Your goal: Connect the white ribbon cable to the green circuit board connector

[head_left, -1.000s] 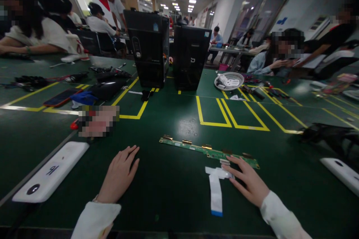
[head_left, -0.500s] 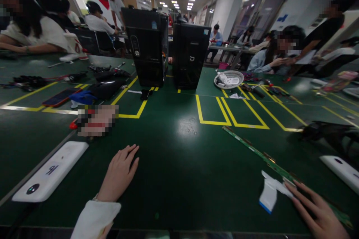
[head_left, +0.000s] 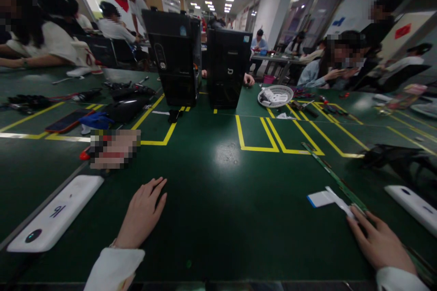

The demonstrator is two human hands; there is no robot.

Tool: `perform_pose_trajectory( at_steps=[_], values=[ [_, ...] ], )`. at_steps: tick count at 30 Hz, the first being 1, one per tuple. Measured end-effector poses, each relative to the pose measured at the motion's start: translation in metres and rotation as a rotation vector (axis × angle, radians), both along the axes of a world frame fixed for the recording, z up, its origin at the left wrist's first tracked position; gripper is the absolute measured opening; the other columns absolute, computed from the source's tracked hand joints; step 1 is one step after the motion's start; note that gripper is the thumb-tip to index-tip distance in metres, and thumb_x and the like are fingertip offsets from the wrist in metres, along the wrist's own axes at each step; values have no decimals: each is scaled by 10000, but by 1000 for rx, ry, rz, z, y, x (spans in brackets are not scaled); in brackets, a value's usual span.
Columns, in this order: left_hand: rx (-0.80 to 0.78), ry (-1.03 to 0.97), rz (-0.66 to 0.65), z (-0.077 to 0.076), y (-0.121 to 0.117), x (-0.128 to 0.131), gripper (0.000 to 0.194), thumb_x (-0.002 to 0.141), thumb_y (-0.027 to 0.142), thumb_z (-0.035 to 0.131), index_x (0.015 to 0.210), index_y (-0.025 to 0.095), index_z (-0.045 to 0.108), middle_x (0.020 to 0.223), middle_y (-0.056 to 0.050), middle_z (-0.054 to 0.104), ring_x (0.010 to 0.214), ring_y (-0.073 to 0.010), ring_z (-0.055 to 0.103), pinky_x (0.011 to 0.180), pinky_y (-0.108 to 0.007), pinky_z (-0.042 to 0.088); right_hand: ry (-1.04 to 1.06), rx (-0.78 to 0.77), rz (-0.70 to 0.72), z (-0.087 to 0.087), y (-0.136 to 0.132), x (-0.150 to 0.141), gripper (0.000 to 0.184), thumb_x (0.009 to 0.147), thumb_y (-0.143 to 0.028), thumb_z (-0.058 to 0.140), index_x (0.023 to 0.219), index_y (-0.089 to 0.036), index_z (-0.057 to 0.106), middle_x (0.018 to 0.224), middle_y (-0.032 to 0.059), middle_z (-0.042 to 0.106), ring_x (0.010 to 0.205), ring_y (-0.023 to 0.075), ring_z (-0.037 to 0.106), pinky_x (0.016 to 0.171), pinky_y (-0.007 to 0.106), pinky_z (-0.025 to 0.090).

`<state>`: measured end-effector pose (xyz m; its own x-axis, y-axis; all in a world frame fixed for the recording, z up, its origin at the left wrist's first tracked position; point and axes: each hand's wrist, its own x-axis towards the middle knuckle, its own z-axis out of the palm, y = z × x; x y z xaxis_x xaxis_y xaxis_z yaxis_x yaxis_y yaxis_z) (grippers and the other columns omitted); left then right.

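My left hand rests palm down on the green table, fingers stretched out and holding nothing. At the right, my right hand has its fingers over a long, narrow green circuit board, gripping it near the middle. The board lies at a slant, its far end close to the yellow tape, and its near part passes under the hand. A white flat ribbon cable with a blue end sticks out to the left from the board by my fingertips.
White oblong devices lie at the left and right. Two black computer towers stand at the back, a person's hand beside one. A white basket, yellow tape outlines, cables and a phone are farther off. People sit around.
My right hand has turned the circuit board, its far end swinging right, and the ribbon cable now points left instead of toward me. My left hand stays on the table.
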<state>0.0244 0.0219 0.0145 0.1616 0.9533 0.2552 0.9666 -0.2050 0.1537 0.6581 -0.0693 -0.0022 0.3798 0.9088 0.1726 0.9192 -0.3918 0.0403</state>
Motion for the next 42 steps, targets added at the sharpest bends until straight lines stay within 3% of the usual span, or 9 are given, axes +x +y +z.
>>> perform_pose_trajectory(
  at_steps=[3, 6, 11, 17, 32, 42],
  values=[
    [-12, 5, -4, 0, 0, 0, 521, 932, 411, 356, 1330, 116, 517, 1348, -169, 539, 1248, -320, 499, 1035, -526, 407, 53, -130, -152, 10, 25, -4, 816, 856, -612, 81, 1385, -141, 486, 1308, 220, 498, 1241, 363, 479, 1051, 466, 389],
    [-8, 0, -1, 0, 0, 0, 516, 932, 414, 357, 1327, 124, 520, 1345, -167, 544, 1248, -317, 501, 1033, -526, 409, 99, -189, -230, 21, 53, -8, 809, 855, -643, 81, 1423, -187, 433, 1405, 192, 417, 1268, 391, 434, 1045, 485, 363],
    [-4, -25, 0, 1, 0, 0, 505, 928, 415, 373, 1334, 151, 515, 1344, -156, 552, 1256, -313, 498, 1034, -526, 408, 179, -128, -245, 33, 97, 1, 718, 875, -622, 209, 1418, -218, 448, 1421, 209, 409, 1254, 427, 417, 908, 564, 397],
    [-22, -41, 12, 2, -1, 1, 509, 925, 414, 376, 1333, 144, 518, 1353, -158, 544, 1264, -323, 488, 1027, -540, 412, 251, 8, -269, 33, 134, 11, 656, 859, -576, 351, 1349, -181, 536, 1333, 287, 450, 1176, 461, 433, 794, 610, 357],
    [-5, -22, -5, 0, -1, -2, 502, 931, 406, 378, 1330, 136, 518, 1349, -165, 543, 1256, -321, 494, 1033, -532, 405, 285, 22, -325, 33, 149, 7, 669, 870, -551, 302, 1285, -95, 563, 1318, 337, 421, 1175, 477, 395, 814, 593, 319],
    [-30, -19, 7, -1, -1, -2, 509, 929, 411, 374, 1340, 144, 511, 1367, -162, 529, 1270, -323, 481, 1036, -535, 401, 199, 74, -254, 26, 139, 0, 647, 909, -525, 263, 1317, -109, 544, 1410, 270, 368, 1284, 424, 331, 920, 565, 294]
  ],
)
